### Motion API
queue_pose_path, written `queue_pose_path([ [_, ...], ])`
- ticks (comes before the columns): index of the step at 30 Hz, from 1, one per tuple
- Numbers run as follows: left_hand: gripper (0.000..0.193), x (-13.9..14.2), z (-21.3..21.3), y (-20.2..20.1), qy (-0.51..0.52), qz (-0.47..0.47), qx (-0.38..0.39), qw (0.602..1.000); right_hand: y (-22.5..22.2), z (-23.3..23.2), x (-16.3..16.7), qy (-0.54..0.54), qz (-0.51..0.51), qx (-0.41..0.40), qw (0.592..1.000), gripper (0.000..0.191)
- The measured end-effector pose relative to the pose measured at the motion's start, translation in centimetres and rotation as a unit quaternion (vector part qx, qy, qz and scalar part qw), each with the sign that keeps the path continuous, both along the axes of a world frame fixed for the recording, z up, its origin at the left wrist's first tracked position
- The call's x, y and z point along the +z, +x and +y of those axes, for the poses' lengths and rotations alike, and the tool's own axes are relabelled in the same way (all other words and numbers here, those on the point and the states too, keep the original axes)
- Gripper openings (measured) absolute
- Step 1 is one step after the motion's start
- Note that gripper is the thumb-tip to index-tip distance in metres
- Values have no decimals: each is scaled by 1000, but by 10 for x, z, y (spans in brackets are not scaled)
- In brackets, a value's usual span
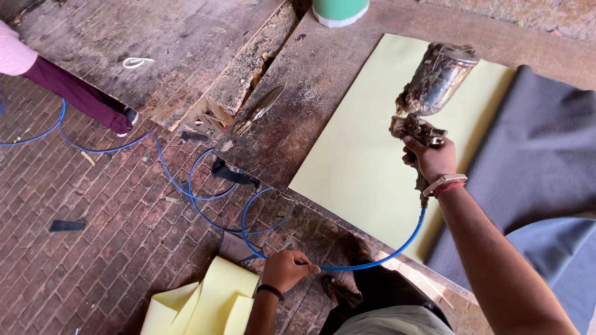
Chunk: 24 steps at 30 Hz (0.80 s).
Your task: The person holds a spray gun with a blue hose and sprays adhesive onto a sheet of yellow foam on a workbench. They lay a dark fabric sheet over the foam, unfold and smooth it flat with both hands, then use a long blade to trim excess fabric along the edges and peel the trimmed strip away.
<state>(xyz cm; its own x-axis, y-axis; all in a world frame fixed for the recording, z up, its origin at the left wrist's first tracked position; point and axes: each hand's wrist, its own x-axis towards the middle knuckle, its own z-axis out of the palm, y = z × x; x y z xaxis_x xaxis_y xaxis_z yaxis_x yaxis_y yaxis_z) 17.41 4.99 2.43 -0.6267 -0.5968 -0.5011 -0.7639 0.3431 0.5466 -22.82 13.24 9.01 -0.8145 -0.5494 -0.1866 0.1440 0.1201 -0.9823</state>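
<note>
My right hand (pixel 430 157) grips the handle of a grimy metal spray gun (pixel 433 84), its cup pointing up over a pale yellow sheet (pixel 360 161) that lies flat on the worn wooden table (pixel 304 93). A blue air hose (pixel 379 259) runs from the gun's base down to my left hand (pixel 284 268), which is closed on it near the table's front edge. The hose carries on in loops across the brick floor (pixel 93 236) to the left.
Dark grey fabric (pixel 546 155) covers the table's right side. Scissors (pixel 257 111) lie beside a gap in the boards. A green and white container (pixel 339 11) stands at the far edge. Yellow sheet offcuts (pixel 205 304) lie on the floor. Another person's leg (pixel 81 96) is at left.
</note>
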Motion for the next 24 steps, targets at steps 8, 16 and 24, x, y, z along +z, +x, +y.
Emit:
queue_pose_path([
  [8, 36, -4, 40, -40, 0, 80, 76, 994, -78, -17, 7, -32, 36, -39, 998, 48],
  [16, 31, -2, 56, -127, 40, 57, 124, 990, -192, -25, -3, -84, 23, -97, 991, 41],
  [24, 31, 21, 67, -195, 68, -19, 79, 994, -248, 24, -5, -104, 20, -112, 988, 29],
])
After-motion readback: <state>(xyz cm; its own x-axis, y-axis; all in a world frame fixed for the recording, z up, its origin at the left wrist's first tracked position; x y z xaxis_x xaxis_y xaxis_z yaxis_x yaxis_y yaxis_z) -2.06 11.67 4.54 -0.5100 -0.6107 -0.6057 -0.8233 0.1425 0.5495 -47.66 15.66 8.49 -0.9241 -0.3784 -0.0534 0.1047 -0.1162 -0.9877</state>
